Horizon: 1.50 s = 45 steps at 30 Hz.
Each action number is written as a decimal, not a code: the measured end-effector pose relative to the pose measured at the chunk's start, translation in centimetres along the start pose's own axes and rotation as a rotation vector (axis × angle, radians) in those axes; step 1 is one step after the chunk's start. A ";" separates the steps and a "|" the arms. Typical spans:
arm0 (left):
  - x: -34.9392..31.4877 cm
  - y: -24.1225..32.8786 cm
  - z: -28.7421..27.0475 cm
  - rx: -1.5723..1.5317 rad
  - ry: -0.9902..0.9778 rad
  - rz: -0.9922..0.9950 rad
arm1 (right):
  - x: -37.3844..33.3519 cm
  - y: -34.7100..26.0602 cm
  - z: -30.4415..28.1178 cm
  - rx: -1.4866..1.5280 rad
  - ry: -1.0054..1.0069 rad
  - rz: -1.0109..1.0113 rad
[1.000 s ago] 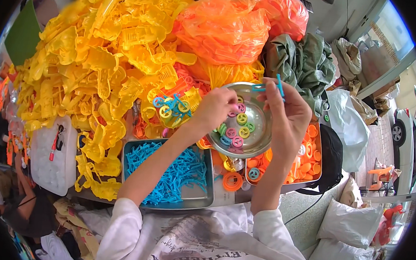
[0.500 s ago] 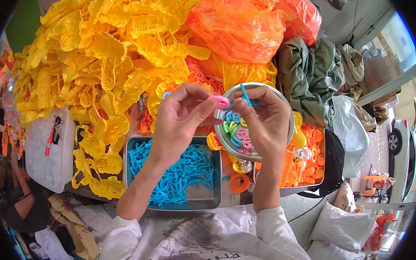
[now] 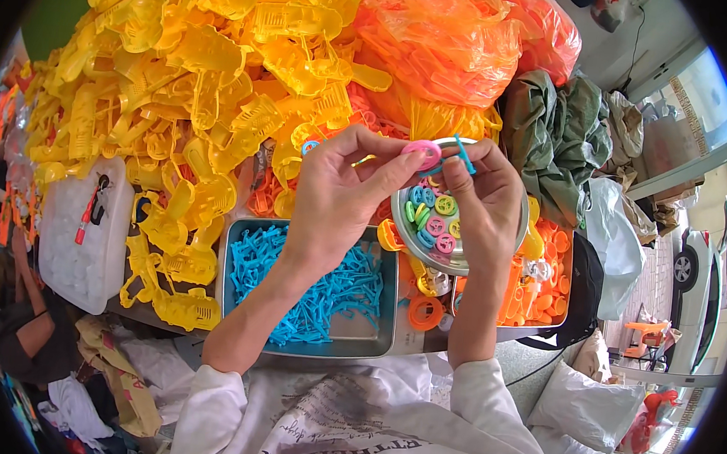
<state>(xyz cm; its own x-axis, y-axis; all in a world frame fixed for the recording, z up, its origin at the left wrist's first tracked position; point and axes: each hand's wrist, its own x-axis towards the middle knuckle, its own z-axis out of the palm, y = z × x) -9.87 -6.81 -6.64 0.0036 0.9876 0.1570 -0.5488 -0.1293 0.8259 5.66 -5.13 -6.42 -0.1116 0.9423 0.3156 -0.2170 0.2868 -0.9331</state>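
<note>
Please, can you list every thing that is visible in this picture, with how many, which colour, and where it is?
pink plastic ring: one, pink, pinched between both hands above the bowl
thin blue plastic stick: one, blue, at the right fingertips
round metal bowl: one, silver, under the hands, holds small coloured wheels
small coloured plastic wheels: many, mixed colours, in the bowl
rectangular metal tray: one, grey, near centre, holds blue plastic pieces
yellow plastic parts: big heap, yellow, upper left
orange plastic bags: at least two, orange, top
orange plastic rings: many, orange, right tray
white plastic box: one, white, left
green cloth: one, dull green, upper right
left hand: one, holding the ring
right hand: one, holding the stick and ring
</note>
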 end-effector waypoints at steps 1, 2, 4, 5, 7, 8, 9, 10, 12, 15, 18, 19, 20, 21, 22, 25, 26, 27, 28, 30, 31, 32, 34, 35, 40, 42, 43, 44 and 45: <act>0.0 -0.1 -0.2 0.001 -0.004 0.004 | -0.1 0.3 0.1 -0.012 -0.017 0.021; -0.2 -0.1 -0.5 -0.001 0.021 0.004 | -0.1 0.6 0.2 -0.025 -0.034 0.042; -0.5 0.1 -0.9 0.017 0.051 0.023 | -0.1 1.0 0.5 -0.030 -0.055 0.074; -0.5 0.0 -1.1 0.020 0.045 0.026 | 0.0 1.3 0.5 -0.023 -0.067 0.086; -0.7 -0.1 -1.4 0.062 0.059 0.051 | 0.0 1.8 0.6 0.002 -0.058 0.119; -0.7 -0.1 -1.5 0.065 0.053 0.053 | 0.1 2.0 0.7 0.025 -0.052 0.158; -0.8 -0.1 -1.7 0.052 0.058 0.048 | 0.1 2.2 0.9 0.028 -0.050 0.153; -0.9 -0.2 -1.9 0.039 0.063 0.042 | 0.1 2.4 1.1 0.057 -0.049 0.184; -1.0 -0.3 -2.2 0.050 0.063 0.060 | 0.0 3.2 1.3 0.143 -0.060 0.232; -1.4 -0.2 -2.2 0.100 0.077 0.089 | -0.2 3.6 1.8 0.169 -0.015 0.255; -1.7 0.1 -2.5 0.117 0.095 0.090 | -0.7 3.7 3.2 0.114 0.023 0.191; -1.9 0.2 -2.7 0.090 0.099 0.077 | -0.8 3.6 3.7 0.052 0.064 0.130; -2.0 0.1 -2.8 0.094 0.100 0.081 | -1.0 3.7 3.8 0.056 0.061 0.128; -2.0 -0.2 -3.0 0.088 0.117 0.075 | -1.1 3.8 3.9 0.054 0.061 0.123; -2.0 -0.4 -3.1 0.082 0.134 0.070 | -1.1 3.9 4.0 0.052 0.061 0.118; -2.0 -0.7 -3.6 0.076 0.131 0.084 | -0.9 4.6 3.7 0.100 0.019 0.216; -2.0 -0.7 -3.8 0.077 0.132 0.086 | -0.8 4.9 3.6 0.102 0.017 0.215; -2.1 -0.8 -3.9 0.073 0.137 0.084 | -0.7 5.2 3.4 0.169 -0.005 0.273; -2.1 -0.8 -3.9 0.069 0.142 0.082 | -0.7 5.4 3.3 0.236 -0.026 0.330; -2.1 -0.7 -3.9 0.074 0.147 0.084 | -0.7 5.3 3.2 0.294 -0.030 0.377; -2.2 -0.7 -3.8 0.079 0.152 0.087 | -0.7 5.3 3.3 0.352 -0.034 0.424; -2.4 -0.8 -3.6 0.082 0.150 0.089 | -0.8 5.3 3.3 0.355 -0.035 0.420; -2.6 -1.4 -3.3 0.287 0.255 0.150 | -0.9 5.7 3.4 0.302 0.004 0.445; -2.5 -1.6 -3.4 0.286 0.252 0.149 | -0.9 5.7 3.5 0.302 0.007 0.443; -2.5 -1.4 -3.9 0.284 0.225 0.174 | -0.8 6.3 3.7 0.342 -0.047 0.476; -2.6 -1.6 -4.2 0.315 0.224 0.193 | -1.0 5.7 4.2 0.319 -0.040 0.519; -2.6 -1.8 -4.4 0.340 0.218 0.221 | -1.2 5.5 4.5 0.298 -0.035 0.565; -2.8 -1.9 -4.6 0.366 0.213 0.248 | -1.2 5.7 4.5 0.298 -0.039 0.567; -2.9 -1.9 -4.6 0.366 0.216 0.249 | -1.2 5.9 4.5 0.332 -0.031 0.575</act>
<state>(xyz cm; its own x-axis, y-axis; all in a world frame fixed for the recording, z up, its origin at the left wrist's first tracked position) -12.65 -9.04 -11.19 -0.2845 0.9138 0.2899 -0.1809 -0.3481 0.9199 0.14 -5.39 -11.54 -0.3252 0.9227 -0.2072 -0.4013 -0.3331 -0.8533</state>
